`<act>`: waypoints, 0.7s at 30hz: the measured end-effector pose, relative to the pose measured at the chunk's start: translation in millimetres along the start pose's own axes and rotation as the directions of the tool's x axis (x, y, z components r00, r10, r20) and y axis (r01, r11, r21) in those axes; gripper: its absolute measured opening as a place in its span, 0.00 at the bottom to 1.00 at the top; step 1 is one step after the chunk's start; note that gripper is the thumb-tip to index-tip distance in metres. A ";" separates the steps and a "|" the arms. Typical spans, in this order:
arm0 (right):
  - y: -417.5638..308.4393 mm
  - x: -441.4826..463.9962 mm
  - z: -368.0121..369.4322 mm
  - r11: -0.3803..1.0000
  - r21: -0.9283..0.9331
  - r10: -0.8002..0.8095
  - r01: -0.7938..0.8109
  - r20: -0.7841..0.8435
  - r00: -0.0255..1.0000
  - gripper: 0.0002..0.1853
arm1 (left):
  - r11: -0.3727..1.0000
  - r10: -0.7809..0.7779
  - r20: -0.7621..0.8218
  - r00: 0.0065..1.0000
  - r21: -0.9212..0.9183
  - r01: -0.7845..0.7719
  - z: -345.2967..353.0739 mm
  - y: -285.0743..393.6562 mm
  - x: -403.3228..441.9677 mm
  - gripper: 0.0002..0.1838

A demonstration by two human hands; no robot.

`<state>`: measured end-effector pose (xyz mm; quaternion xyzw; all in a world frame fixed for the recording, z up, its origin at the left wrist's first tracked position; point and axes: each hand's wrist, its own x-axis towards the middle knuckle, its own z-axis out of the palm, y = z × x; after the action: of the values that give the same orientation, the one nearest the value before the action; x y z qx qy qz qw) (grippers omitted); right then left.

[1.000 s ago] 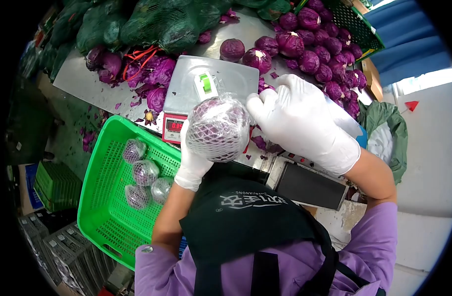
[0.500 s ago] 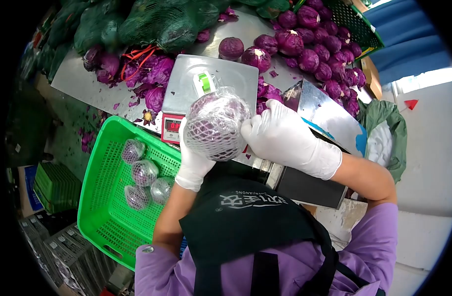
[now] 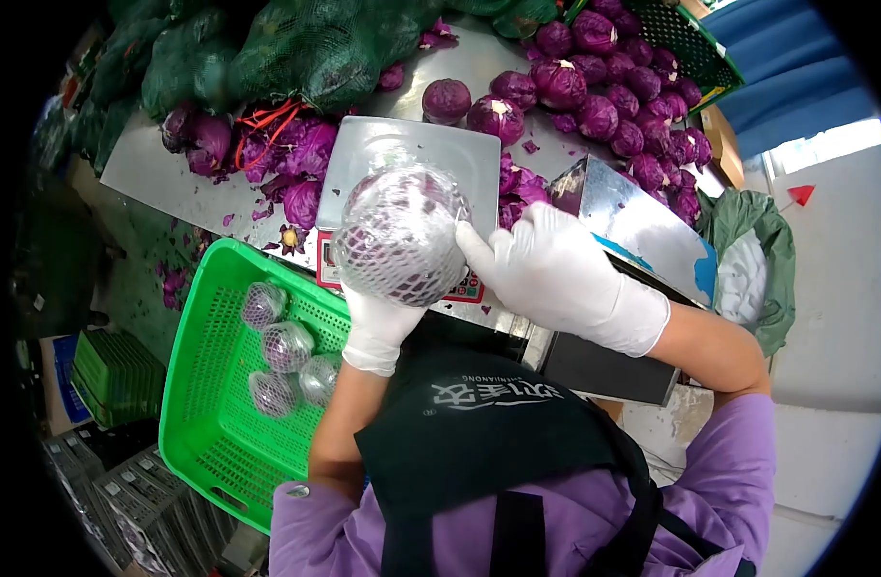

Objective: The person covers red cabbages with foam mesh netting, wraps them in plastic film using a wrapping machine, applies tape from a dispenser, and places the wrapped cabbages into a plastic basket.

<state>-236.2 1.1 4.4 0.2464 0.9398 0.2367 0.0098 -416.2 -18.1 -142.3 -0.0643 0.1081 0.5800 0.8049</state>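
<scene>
Far left of the frame there's a stack of green crates [image 3: 118, 375], then a bright green basket [image 3: 186, 375] at lower left with four wrapped cabbages [image 3: 286, 346] sitting in it. Big green net bags [image 3: 306, 58] take up the upper left, with torn purple leaves [image 3: 306, 144] on the counter [image 3: 152, 159] just below them. Around the middle, the left hand [image 3: 375, 327], white glove on, is cupped under a bigger-looking cabbage [image 3: 402, 236] in foam net and clear film, holding it up in front of the scale [image 3: 411, 139]. Next, the right hand [image 3: 565, 269], also gloved, has its fingers mostly curled, fingertips up against the cabbage's right side; honestly can't tell if they're pinching any film. Upper right is a heap of bare cabbages [image 3: 594, 82], and far right a dark green bag [image 3: 777, 279].
</scene>
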 end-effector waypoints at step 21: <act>32.5 13.3 -7.9 -0.228 0.959 0.551 -0.171 0.271 0.789 0.09 | 0.998 0.005 -0.007 1.000 0.061 -0.005 2.2 3.4 4.8 0.44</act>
<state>-234.0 28.8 27.4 0.4048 0.6706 -0.5024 -0.3661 -417.7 -12.0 -141.3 -0.0416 0.1285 0.5781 0.8047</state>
